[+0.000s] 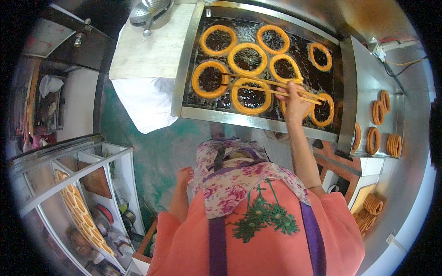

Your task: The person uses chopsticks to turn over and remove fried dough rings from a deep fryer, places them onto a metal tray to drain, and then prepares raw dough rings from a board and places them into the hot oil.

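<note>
My right hand [294, 102] is closed around a pair of long wooden chopsticks [267, 86], which reach out to my left across the fryer vat [189, 69], their tips lying at the inner edge of the dough ring [210, 79] nearest the vat's left wall. That ring floats in dark oil with the other golden rings: one just beside it toward me [251, 95], one above between them [247, 59], two along the far side [218, 40] [273, 39], one under the chopsticks [286, 68], a smaller one toward the far right [320, 56], and one partly behind my hand [321, 110]. My left hand [184, 175] hangs low at my side, away from the vat, against my flowered apron [230, 179]; I cannot tell whether it is open or closed. On the metal draining tray [368, 78] to the right of the vat, finished rings [380, 110] stand on edge in small rows. A metal skimmer [149, 11] rests on the pale worktop [152, 50] left of the vat. Down to my left a glass-fronted shelf [69, 184] holds a long row of fried rings [80, 214].
</note>
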Motion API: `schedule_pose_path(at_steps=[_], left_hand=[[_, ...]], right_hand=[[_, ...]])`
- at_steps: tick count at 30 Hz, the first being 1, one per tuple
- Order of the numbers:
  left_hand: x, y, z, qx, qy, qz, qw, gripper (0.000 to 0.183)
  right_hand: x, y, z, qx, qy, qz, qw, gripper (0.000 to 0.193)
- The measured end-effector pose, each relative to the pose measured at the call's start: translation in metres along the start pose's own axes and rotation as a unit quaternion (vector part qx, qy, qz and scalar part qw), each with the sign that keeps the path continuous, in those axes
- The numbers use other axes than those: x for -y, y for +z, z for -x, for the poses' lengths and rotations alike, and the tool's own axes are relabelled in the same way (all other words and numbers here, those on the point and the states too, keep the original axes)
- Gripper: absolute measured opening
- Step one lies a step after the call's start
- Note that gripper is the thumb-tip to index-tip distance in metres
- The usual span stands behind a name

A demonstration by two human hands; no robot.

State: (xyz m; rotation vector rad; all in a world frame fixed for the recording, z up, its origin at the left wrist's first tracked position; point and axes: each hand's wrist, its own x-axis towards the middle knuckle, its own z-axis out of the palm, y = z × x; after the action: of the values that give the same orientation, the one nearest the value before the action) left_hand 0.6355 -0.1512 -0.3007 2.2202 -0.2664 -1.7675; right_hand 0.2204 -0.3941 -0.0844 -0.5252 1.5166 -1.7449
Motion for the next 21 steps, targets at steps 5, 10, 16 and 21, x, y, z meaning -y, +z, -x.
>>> schedule_pose_path(at_steps=[5, 10, 16, 21], left_hand=[[0.024, -0.022, -0.025, 0.016, -0.005, 0.129, 0.991, 0.028], [0.009, -0.013, -0.01, -0.031, 0.005, 0.162, 0.986, 0.029], [-0.008, 0.026, 0.032, -0.032, 0.0, 0.082, 0.996, 0.029], [0.031, 0.042, 0.01, -0.012, 0.019, 0.075, 0.997, 0.025]], right_hand=[[-0.07, 0.04, -0.014, -0.018, 0.087, -0.039, 0.995, 0.016], [-0.081, 0.017, -0.031, -0.035, 0.181, -0.072, 0.98, 0.016], [-0.079, -0.054, -0.046, -0.034, 0.235, -0.143, 0.961, 0.016], [-0.055, -0.079, -0.035, -0.035, 0.193, -0.105, 0.975, 0.015]])
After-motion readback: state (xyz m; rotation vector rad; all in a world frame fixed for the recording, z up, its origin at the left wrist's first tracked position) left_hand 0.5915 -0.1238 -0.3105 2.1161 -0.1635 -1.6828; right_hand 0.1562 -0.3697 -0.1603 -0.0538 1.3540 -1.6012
